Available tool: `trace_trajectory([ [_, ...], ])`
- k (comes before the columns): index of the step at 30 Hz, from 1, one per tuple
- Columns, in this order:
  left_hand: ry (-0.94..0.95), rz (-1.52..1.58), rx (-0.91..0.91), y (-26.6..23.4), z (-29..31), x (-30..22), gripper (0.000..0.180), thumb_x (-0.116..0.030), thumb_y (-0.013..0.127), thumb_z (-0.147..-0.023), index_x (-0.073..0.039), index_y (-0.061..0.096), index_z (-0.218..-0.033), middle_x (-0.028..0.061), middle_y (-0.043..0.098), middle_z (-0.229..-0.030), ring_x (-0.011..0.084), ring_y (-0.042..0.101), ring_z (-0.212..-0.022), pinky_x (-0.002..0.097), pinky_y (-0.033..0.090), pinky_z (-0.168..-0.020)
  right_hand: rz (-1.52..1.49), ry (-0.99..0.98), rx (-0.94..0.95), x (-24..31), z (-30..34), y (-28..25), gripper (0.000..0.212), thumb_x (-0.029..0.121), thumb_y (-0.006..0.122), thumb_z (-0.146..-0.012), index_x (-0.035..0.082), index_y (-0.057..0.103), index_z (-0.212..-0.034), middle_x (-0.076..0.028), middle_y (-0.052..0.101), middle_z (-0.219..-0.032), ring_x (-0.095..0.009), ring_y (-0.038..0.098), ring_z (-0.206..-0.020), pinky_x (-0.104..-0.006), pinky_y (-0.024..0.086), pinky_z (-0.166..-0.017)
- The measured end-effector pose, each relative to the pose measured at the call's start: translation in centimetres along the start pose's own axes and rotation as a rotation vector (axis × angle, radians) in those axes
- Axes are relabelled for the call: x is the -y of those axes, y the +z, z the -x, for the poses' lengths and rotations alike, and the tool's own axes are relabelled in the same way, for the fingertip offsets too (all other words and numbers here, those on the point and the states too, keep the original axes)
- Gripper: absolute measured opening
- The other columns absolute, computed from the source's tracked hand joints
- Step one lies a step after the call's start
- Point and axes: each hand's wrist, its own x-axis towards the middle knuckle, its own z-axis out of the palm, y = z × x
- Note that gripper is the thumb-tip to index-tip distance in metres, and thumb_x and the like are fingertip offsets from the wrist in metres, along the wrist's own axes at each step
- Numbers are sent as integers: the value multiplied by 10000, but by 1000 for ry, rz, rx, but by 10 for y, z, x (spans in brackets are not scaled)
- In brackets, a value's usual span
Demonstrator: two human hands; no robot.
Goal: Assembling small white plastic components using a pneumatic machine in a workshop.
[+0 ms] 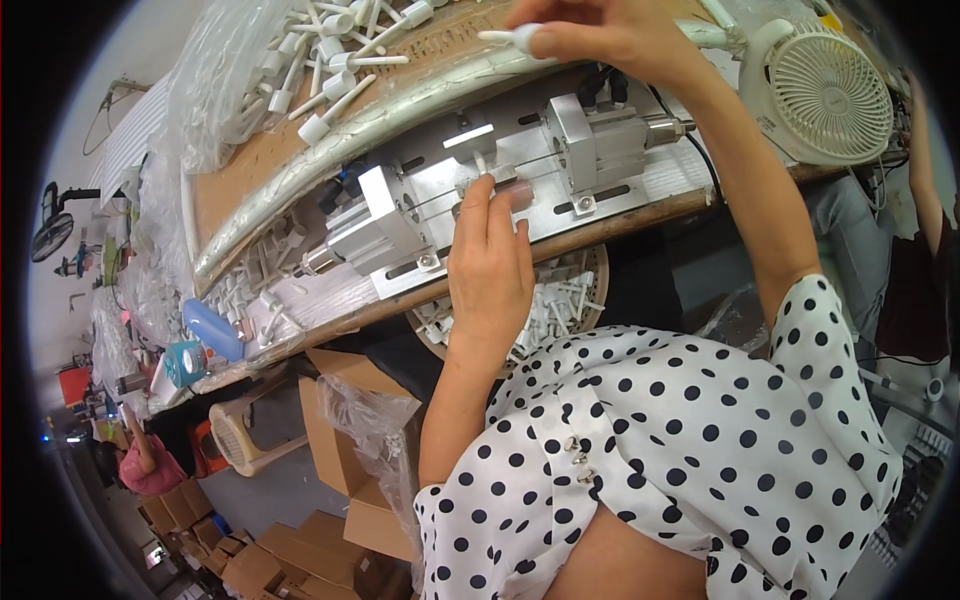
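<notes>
My left hand [488, 262] rests on the metal press fixture [470, 195] at the bench edge, its fingertips pinching a small white plastic part [481, 163] seated between the two metal blocks. My right hand [600, 35] is raised above the bench at the top of the view, fingers closed on a white plastic tube piece [505, 37]. A heap of similar white plastic pieces [330, 55] lies on the brown board behind the fixture.
A white desk fan [822, 92] stands at the right of the bench. A round basket of white parts [560, 300] sits under the bench edge. Cardboard boxes [350, 440] and a plastic stool [245, 430] are on the floor at left. Another person sits far left [150, 465].
</notes>
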Motion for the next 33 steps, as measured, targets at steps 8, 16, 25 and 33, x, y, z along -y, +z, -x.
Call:
trace_trajectory([
  [8,22,-30,29,-13,-11,-2,271,-26,617,-740,10,548,-999,170,538,-1072,285,582,-872,342,477,-701,99,-435,-219,0,54,36,289,227,766,-607,42,628,-781,-58,609,-755,-202,597,-729,-282,480,-625],
  [16,207,-423,-361,-90,-105,102,159,-104,610,-746,-25,640,-881,91,617,-749,160,545,-612,303,448,-599,327,-792,-58,-8,46,83,287,277,680,-622,46,527,-698,-45,510,-677,-223,543,-721,-312,457,-645],
  [25,-252,203,176,-113,-116,113,201,-86,633,-741,6,606,-918,36,605,-758,83,524,-654,217,421,-605,670,-721,4,-15,47,104,236,243,628,-615,94,444,-607,-13,477,-615,-170,525,-649,-290,443,-602],
  [33,-506,673,-114,-121,-45,54,223,-33,652,-743,-34,540,-936,32,567,-765,56,515,-620,178,416,-577,374,-552,-10,2,-14,65,167,197,648,-700,83,560,-785,-53,552,-696,-237,575,-659,-324,464,-591],
])
